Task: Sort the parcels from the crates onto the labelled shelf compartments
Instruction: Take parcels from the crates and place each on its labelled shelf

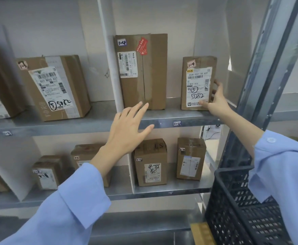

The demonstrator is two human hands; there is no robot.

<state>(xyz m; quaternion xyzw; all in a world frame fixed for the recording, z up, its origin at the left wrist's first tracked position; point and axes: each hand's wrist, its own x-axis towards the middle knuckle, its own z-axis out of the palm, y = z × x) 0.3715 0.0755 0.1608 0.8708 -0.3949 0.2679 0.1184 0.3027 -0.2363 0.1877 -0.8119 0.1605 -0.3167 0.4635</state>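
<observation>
A small brown parcel tagged 1-4 stands upright at the right end of the upper shelf, above a shelf-edge label 1-4. My right hand grips its right side, thumb on the front bottom corner. A taller parcel, also tagged 1-4, stands to its left in the same compartment. My left hand hovers open in front of the shelf edge, fingers spread, holding nothing.
A white divider separates this compartment from the left one, where another labelled box sits. The lower shelf holds several small boxes. A dark plastic crate is at the lower right beside a metal upright.
</observation>
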